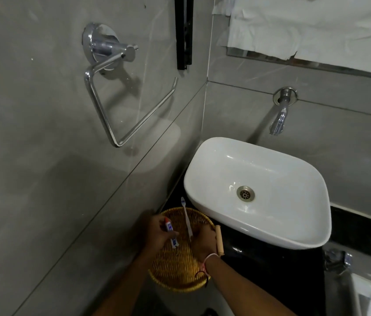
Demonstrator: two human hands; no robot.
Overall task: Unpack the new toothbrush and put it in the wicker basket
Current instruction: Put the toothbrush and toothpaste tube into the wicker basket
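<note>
A round golden wicker basket (175,267) sits on the black counter at the bottom centre, left of the sink. Over it, my right hand (204,241) grips the lower end of a white toothbrush (186,216), whose head points up and away past the basket's far rim. My left hand (157,231) holds a small white tube with a red cap and blue print (171,233), tilted over the basket's left side. Both wrists cover part of the basket floor. No wrapper is visible.
A white basin (257,192) with a metal drain stands to the right on the black counter (271,270). A wooden handle (219,240) lies by the basket's right rim. A wall tap (279,119) and a chrome holder (120,92) hang on the grey tiled walls.
</note>
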